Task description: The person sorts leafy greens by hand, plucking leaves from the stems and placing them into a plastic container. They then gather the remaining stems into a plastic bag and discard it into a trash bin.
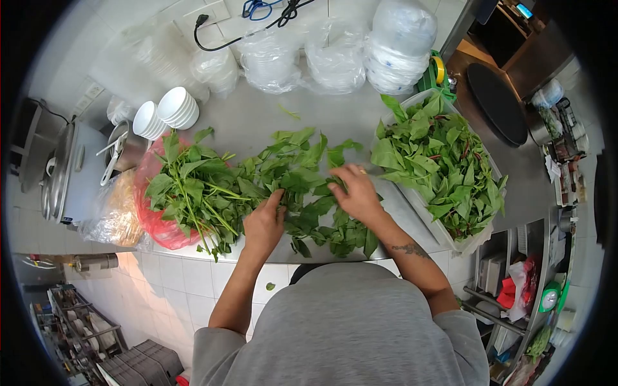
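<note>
A loose pile of leafy green stems [283, 180] lies across the steel counter [257, 116] in front of me. My left hand [264, 222] is closed on stems at the pile's near edge. Just right of it, my right hand [355, 192] rests on the same pile with fingers curled around leaves. More leafy stems [193, 190] lie to the left on a red plastic bag [154, 219]. A white tray [421, 204] at the right is heaped with picked green leaves [444, 167].
Two stacks of white bowls [166, 112] stand at the back left beside a metal pot [129, 151]. Bagged plastic containers [335, 58] line the back wall. A clear bag [116, 215] sits at the counter's left end. Shelves with kitchen items stand at the right.
</note>
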The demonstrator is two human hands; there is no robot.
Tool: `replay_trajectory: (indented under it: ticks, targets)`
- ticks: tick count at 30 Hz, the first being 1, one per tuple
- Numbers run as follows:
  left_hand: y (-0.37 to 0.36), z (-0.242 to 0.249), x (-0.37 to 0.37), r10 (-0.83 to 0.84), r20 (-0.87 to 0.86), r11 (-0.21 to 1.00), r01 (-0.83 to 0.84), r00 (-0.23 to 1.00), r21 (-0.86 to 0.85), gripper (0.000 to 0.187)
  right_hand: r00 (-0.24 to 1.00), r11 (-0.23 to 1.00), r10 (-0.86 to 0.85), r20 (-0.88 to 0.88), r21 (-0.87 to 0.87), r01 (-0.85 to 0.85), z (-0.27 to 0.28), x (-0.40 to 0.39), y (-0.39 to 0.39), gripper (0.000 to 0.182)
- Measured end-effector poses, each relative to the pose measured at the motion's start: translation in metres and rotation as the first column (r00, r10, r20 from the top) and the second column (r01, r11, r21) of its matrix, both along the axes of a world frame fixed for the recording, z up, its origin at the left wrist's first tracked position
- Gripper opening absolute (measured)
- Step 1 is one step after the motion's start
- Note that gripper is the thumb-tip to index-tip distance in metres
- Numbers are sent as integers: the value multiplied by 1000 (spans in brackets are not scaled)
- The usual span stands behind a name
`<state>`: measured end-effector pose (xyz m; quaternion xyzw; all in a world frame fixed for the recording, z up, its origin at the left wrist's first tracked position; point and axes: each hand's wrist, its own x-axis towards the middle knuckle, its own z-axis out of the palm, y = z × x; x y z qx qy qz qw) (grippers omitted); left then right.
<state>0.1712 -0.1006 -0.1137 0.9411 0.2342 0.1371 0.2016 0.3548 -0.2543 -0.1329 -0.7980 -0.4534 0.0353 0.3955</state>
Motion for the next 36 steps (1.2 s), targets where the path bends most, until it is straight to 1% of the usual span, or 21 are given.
replay_trajectory:
  ticks: [1,4,7,8,10,13,14,16,17,20,22,24,26,29,32,33,34,35,36]
  targets:
    - [-1,2,0,1,0,1000,-1,1000,-3,40,999,998,49,12,-36,-48,-1,-3,8,31]
    - [-2,2,0,13,14,999,-13,1000,-31,36,995,993,96,26,-78,-94,0,-17,30,33]
    - [-5,8,0,52,-8,992,-53,999,-111,33,996,995,71,61,-75,-67,-14,-18,49,29]
    - [-5,10,0,69,-24,987,-72,997,-144,32,995,994,89,54,-68,-86,-19,-16,52,27]
    - [-5,10,-3,83,-23,986,-85,996,-143,31,991,991,130,44,-49,-128,-22,-11,57,21]
    - [-2,8,-8,107,-4,980,-106,994,-170,30,971,991,117,-206,95,-99,-12,-6,53,12]
    - [-2,7,-9,114,5,977,-111,993,-184,30,931,992,115,-345,96,-87,-6,-4,49,11]
    - [-1,9,-8,103,74,966,-82,992,-247,30,795,994,104,-598,94,-59,11,0,42,9]
    - [0,11,-6,97,111,959,-63,989,-275,30,748,983,172,-641,162,-87,5,3,41,10]
    - [-7,24,9,169,193,904,-74,967,-420,31,679,982,185,-710,166,-93,22,-2,36,9]
    - [-12,31,24,169,264,869,-18,950,-494,29,699,981,192,-689,152,-120,27,-4,33,9]
    - [-12,30,33,140,258,833,27,956,-553,26,701,978,206,-683,158,-133,30,-7,28,9]
    - [-11,23,43,64,186,800,61,981,-597,21,692,974,223,-686,189,-126,33,-10,21,10]
    - [-14,32,58,82,243,688,122,966,-715,15,702,979,194,-685,180,-95,51,-9,-3,9]
    - [-32,69,87,-18,298,672,232,955,-703,14,743,970,106,-661,232,69,77,-7,-32,14]
    - [-41,77,101,-99,374,697,333,922,-635,17,830,959,46,-556,256,118,87,-3,-42,16]
    - [-50,84,116,-149,404,690,388,903,-611,19,898,945,-20,-440,284,160,96,4,-53,18]
    - [-60,93,133,-197,433,680,441,880,-586,21,944,929,-91,-317,315,195,105,12,-65,20]
    - [-72,108,152,-239,477,668,500,846,-552,24,961,901,-204,-189,349,260,112,25,-75,19]
